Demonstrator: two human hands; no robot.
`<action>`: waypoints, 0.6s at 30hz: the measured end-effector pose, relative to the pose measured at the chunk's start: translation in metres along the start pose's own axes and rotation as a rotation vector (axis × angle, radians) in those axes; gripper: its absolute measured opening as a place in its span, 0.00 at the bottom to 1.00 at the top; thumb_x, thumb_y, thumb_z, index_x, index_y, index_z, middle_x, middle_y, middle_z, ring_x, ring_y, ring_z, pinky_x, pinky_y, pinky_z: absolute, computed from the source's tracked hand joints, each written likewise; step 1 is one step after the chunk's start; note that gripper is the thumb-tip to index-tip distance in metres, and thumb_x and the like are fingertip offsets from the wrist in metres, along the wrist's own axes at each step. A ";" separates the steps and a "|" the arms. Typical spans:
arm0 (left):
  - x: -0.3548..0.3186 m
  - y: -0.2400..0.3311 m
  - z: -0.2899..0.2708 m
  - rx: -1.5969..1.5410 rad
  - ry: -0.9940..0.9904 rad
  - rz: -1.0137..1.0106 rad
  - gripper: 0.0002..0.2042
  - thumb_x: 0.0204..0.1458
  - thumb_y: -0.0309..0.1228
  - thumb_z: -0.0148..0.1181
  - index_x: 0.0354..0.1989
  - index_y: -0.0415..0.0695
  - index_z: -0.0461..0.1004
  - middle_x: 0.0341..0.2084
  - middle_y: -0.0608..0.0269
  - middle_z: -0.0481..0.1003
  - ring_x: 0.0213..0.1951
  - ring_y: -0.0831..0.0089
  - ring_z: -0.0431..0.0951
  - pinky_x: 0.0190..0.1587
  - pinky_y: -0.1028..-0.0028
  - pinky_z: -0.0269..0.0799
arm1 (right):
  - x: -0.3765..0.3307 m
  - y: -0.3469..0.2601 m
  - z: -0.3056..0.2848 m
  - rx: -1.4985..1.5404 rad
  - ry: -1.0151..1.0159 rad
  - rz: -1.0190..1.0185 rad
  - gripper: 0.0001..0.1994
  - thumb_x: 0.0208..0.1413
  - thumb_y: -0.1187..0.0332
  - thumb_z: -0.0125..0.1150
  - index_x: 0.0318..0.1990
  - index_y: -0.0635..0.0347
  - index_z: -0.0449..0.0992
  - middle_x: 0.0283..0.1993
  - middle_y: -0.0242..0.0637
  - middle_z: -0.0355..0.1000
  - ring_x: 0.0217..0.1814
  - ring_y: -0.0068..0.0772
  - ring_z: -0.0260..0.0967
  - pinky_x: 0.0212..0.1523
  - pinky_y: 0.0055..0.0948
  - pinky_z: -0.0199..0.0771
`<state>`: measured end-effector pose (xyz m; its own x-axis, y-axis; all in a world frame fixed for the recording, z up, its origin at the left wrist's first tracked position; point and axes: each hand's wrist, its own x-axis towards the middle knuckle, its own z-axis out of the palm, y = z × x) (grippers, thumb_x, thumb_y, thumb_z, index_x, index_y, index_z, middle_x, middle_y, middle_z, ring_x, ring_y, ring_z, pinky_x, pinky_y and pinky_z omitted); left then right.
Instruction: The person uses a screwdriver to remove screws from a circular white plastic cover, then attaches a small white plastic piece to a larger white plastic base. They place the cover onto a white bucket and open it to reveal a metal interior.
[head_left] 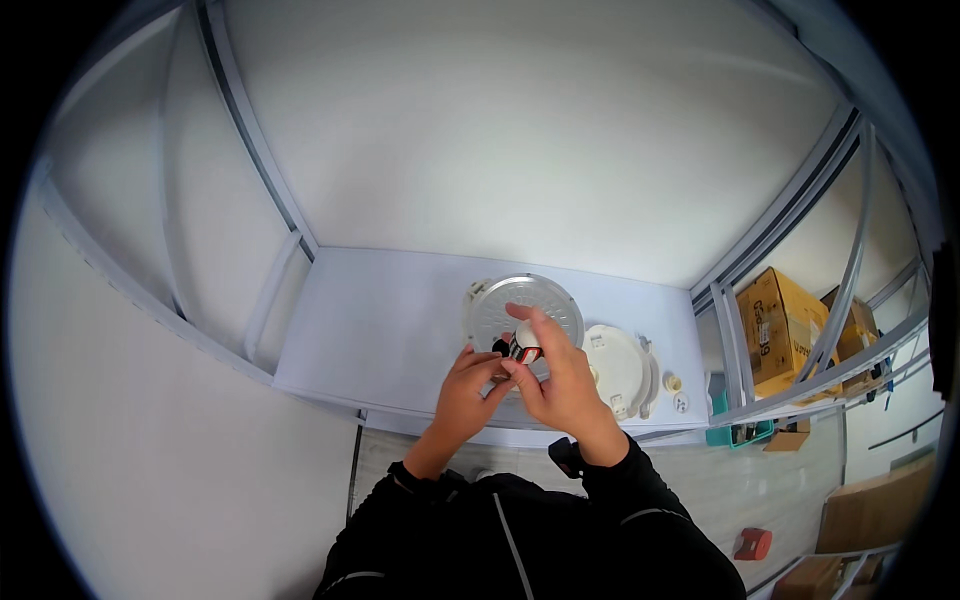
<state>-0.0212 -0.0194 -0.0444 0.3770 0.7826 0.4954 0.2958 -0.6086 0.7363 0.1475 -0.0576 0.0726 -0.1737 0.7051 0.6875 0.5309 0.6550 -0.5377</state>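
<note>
Fingers of the right hand (562,385) wrap from the right around a small white cylindrical bottle with a red and black band (524,347), the forefinger arched over its top and the thumb pressed on its near side, so this hand is closed on it. Fingers of the left hand (468,385) come in from the left and pinch at the bottle's dark left end, closed to a tip grip; whether that end is a cap or a nozzle is too small to tell.

The bottle lies nearly level, its long axis running left to right and slightly upward to the right, held in the air between the two hands. It hangs just above the near rim of a round silver metal disc with a pale rim (523,308), which rests on the white worktop (380,320). Just to the right of the disc lies a round white plastic cover (620,365), and beyond that two small white fittings (676,392).

The right hand carries the body of the bottle; the left meets only its end.
</note>
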 end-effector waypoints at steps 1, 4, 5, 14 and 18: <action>0.001 0.000 0.001 0.013 0.009 0.022 0.15 0.55 0.31 0.73 0.51 0.45 0.82 0.44 0.61 0.86 0.56 0.59 0.81 0.72 0.44 0.63 | -0.002 -0.001 0.001 0.015 0.024 0.039 0.43 0.59 0.77 0.73 0.79 0.57 0.55 0.66 0.57 0.74 0.55 0.47 0.84 0.49 0.40 0.85; 0.002 -0.002 -0.006 0.045 0.005 0.071 0.15 0.55 0.31 0.74 0.51 0.47 0.82 0.41 0.64 0.86 0.57 0.61 0.81 0.72 0.42 0.62 | 0.000 -0.004 0.006 0.047 0.066 0.084 0.42 0.60 0.77 0.72 0.79 0.59 0.55 0.63 0.56 0.77 0.52 0.45 0.85 0.48 0.39 0.85; 0.003 -0.004 -0.007 0.043 0.018 0.084 0.15 0.55 0.31 0.74 0.51 0.47 0.82 0.40 0.65 0.86 0.57 0.62 0.81 0.72 0.42 0.61 | 0.000 -0.005 0.006 0.047 0.075 0.098 0.42 0.60 0.77 0.72 0.79 0.59 0.56 0.62 0.55 0.78 0.51 0.44 0.85 0.47 0.38 0.85; 0.006 -0.017 -0.008 -0.003 -0.017 0.154 0.13 0.53 0.31 0.75 0.47 0.50 0.84 0.38 0.72 0.86 0.51 0.67 0.83 0.72 0.44 0.60 | -0.003 -0.011 0.008 -0.098 0.201 0.183 0.41 0.57 0.77 0.76 0.76 0.60 0.61 0.59 0.53 0.78 0.49 0.38 0.83 0.48 0.34 0.84; 0.013 -0.018 -0.008 0.014 -0.040 0.190 0.13 0.52 0.31 0.75 0.46 0.51 0.84 0.38 0.74 0.86 0.50 0.69 0.83 0.72 0.46 0.61 | -0.007 -0.016 0.006 -0.099 0.340 0.207 0.41 0.56 0.78 0.76 0.76 0.61 0.60 0.59 0.54 0.77 0.49 0.39 0.82 0.48 0.35 0.84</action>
<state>-0.0287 0.0022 -0.0474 0.4617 0.6476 0.6062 0.2276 -0.7470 0.6247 0.1352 -0.0711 0.0732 0.2205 0.6781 0.7011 0.6056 0.4682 -0.6434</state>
